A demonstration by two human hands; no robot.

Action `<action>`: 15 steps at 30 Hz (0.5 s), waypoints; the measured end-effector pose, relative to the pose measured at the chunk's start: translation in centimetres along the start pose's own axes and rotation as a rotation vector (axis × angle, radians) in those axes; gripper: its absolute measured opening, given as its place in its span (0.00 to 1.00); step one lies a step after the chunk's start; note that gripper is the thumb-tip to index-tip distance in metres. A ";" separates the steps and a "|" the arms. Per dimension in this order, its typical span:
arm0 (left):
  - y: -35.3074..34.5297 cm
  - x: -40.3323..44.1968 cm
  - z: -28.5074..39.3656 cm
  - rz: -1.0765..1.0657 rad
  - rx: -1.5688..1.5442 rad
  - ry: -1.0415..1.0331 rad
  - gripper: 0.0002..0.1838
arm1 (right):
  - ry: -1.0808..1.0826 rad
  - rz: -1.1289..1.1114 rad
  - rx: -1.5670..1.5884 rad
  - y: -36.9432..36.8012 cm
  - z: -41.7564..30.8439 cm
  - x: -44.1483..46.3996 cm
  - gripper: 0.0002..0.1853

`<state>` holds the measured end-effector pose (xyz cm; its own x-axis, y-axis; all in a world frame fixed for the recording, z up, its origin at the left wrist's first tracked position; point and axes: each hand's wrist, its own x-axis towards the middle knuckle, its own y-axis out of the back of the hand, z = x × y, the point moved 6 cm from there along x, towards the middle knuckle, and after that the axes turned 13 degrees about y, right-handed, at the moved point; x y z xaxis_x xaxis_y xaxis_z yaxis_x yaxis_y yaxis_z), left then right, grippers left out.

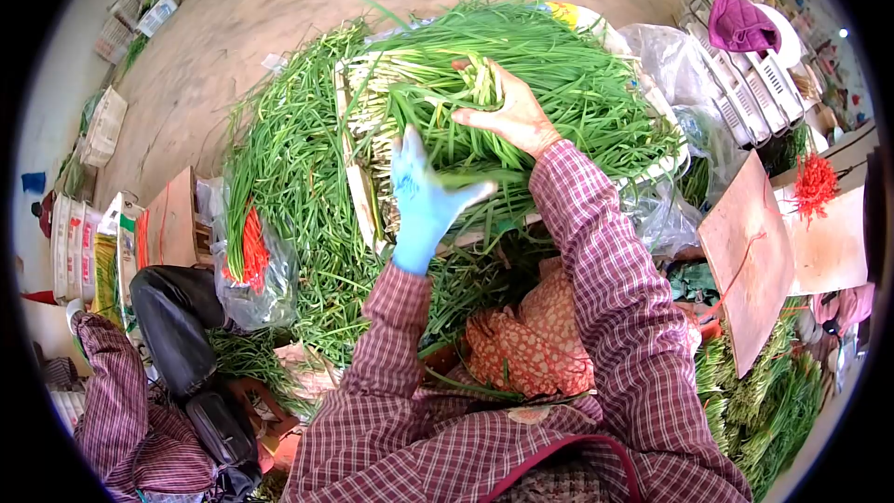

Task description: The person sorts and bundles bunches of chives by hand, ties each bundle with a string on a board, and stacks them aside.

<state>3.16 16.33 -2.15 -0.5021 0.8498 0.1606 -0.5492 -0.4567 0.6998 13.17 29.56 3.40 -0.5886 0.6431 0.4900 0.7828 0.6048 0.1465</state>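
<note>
from where i stood, the step in hand looked like picking out stalks and evening them up. the right hand point(514, 112), bare, had its thumb and fingers curved around a small bunch of pale stalks point(481, 84), which sat in the grip just above the layer of green stalks point(577, 88) spread beneath and beyond those fingers. the left hand point(419, 200), gloved in blue, was nearer the body and to the left of that bunch, palm empty as far as i could see, fingers reaching forward and thumb held wide; it was blurred, and i couldn't tell whether the tips touched the leaves just ahead of them. the white rim of the crate point(358, 182) ran close by on the left of the gloved fingers, and past it, farther left, lay a loose heap of leaves point(279, 163). red ties point(250, 251) hung well apart from both sets of fingers, down to the left. to my eye, the next move called for the bare fingers to keep the pale ends together without crushing them, and for the gloved ones to strip or comb whatever strayed from the bunch
</note>
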 end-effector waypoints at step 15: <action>-7.3 5.2 0.4 -0.230 -1.017 0.160 0.42 | -0.017 -0.277 -0.063 -0.9 -0.4 -1.3 0.61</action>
<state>4.79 24.19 -6.15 -0.3562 0.9332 -0.0473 -0.9069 -0.3575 -0.2232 13.34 28.01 3.00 -0.7849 0.4651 0.4095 0.6021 0.7287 0.3263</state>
